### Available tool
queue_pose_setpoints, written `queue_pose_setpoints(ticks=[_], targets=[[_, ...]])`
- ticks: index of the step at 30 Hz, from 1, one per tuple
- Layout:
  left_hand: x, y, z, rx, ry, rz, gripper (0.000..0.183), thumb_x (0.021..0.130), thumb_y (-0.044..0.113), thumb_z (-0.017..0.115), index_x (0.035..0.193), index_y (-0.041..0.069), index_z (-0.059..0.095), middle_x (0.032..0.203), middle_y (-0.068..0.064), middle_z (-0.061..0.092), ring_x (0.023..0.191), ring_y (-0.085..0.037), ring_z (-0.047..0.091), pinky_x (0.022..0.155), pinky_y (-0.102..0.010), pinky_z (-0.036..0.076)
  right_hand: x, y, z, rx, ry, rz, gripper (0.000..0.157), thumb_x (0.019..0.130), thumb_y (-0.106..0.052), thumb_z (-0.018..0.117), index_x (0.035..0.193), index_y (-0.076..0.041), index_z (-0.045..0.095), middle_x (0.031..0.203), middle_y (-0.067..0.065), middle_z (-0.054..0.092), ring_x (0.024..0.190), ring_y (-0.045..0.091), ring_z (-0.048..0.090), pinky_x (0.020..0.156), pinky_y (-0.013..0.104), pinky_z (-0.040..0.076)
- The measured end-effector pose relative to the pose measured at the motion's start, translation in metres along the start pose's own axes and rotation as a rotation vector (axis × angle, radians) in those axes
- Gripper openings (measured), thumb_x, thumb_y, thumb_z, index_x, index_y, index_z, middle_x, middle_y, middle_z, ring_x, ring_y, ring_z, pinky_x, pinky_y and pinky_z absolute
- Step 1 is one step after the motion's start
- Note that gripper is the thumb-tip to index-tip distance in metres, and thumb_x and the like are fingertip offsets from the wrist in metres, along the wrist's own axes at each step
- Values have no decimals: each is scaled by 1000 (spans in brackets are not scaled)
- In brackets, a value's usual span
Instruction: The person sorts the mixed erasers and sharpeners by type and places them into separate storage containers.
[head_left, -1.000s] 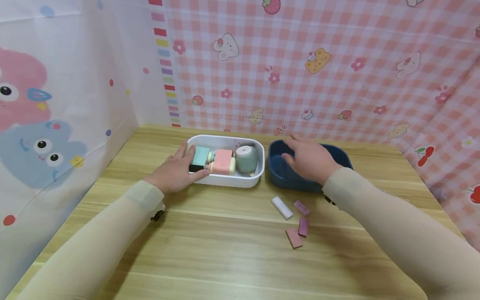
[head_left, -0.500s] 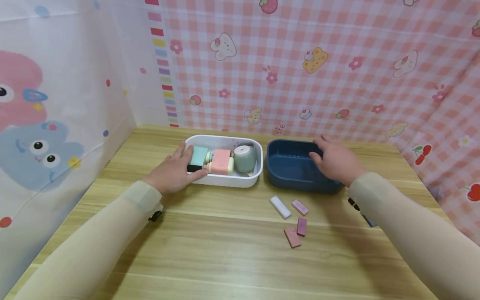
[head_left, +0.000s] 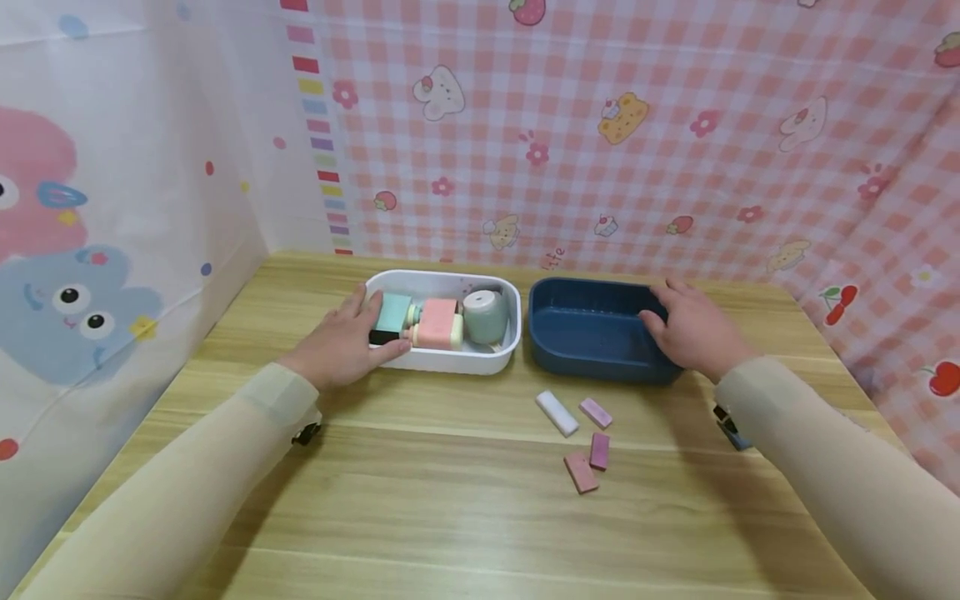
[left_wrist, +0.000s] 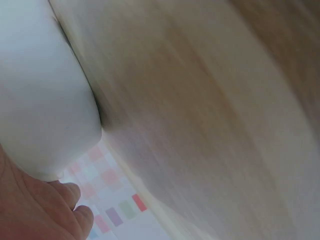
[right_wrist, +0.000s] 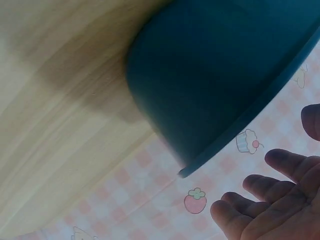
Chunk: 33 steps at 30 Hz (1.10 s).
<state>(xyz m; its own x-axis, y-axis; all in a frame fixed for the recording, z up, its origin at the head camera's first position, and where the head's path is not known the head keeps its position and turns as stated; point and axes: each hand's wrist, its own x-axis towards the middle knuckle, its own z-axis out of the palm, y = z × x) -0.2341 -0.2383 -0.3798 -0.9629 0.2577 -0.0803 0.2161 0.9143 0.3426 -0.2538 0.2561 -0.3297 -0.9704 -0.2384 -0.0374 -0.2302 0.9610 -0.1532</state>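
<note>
The left hand [head_left: 341, 340] rests on the left end of a white box [head_left: 450, 362], its thumb along the front rim. In the box lie a teal block-shaped piece [head_left: 394, 314], a pink one with a cream end [head_left: 437, 323] and a rounded grey-green container [head_left: 485, 317]. The right hand [head_left: 693, 329] is over the right end of a dark blue box [head_left: 585, 364], overlapping its rim in the head view. In the right wrist view its fingers [right_wrist: 267, 185] are spread, apart from the blue box's rim [right_wrist: 240, 127]. Neither box moves under the hands.
Several small flat blocks lie before the blue box: white [head_left: 557, 413], light pink [head_left: 596, 412], magenta [head_left: 599, 451] and salmon [head_left: 581, 472]. The boxes stand side by side on a wooden table [head_left: 420, 500]. A checked pink cloth [head_left: 570, 167] hangs behind.
The right hand has moved right, from over the middle of the blue box to its right end. The left hand stays on the white box. The view has turned slightly right.
</note>
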Motion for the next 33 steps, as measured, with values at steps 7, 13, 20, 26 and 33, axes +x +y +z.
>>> queue_pose_setpoints(ticks=[7,13,20,26,33], targets=[[0,2,-5,76,57,60,108,98,75,49,169,3,9,176,-27,4,163,-47,10,131,-65,13,-6,7,3,9,15,17,68,111,-37,50,159,9,35,166,39,23,154,57,23,125,70,21],[1,23,-9,99,116,191,94,101,53,61,167,0,21,175,-25,16,163,-43,16,131,-65,16,-11,12,4,9,33,34,68,110,-37,50,158,10,37,165,39,25,152,58,26,125,70,23],[2,57,0,92,118,318,87,101,48,63,167,4,27,175,-19,22,163,-41,19,133,-59,16,-15,13,6,1,37,38,68,110,-37,52,157,9,38,165,38,27,153,57,27,125,69,23],[10,83,14,122,100,408,87,100,51,64,166,6,30,174,-18,26,162,-39,22,134,-55,17,-17,9,7,3,46,27,67,109,-37,53,156,8,41,164,38,30,152,57,29,125,69,25],[20,114,25,230,63,499,87,100,55,63,166,8,32,174,-15,27,164,-35,20,134,-53,17,-24,-2,7,18,73,-15,65,108,-36,56,155,7,43,164,37,33,152,55,32,124,69,28]])
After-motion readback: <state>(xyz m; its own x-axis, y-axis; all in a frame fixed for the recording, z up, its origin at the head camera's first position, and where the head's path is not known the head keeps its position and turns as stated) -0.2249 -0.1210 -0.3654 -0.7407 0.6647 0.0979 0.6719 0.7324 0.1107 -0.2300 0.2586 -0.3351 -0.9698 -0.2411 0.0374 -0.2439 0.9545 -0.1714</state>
